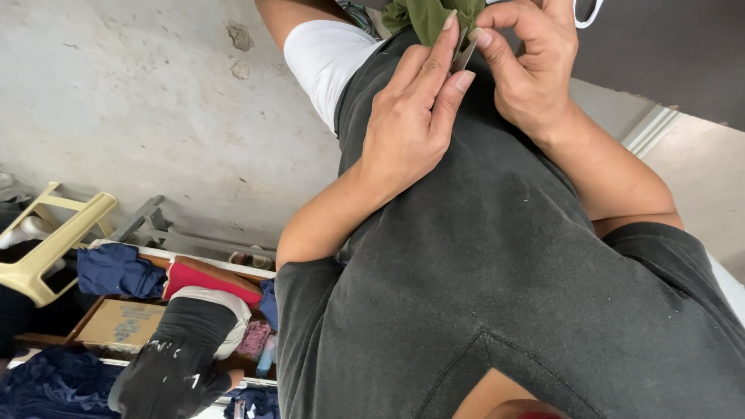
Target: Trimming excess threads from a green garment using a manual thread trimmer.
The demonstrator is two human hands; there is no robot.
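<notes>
Concrete floor point(140, 101), cardboard box point(120, 322), hands point(411, 124) pinching olive cloth point(431, 15)

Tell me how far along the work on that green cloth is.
Done: nothing finished shows. In hand: both hands, left and right, pinch a small metal tool at the edge of the green cloth, held against the dark shirt. Left: cannot tell, since most of the cloth is out of frame.
</notes>
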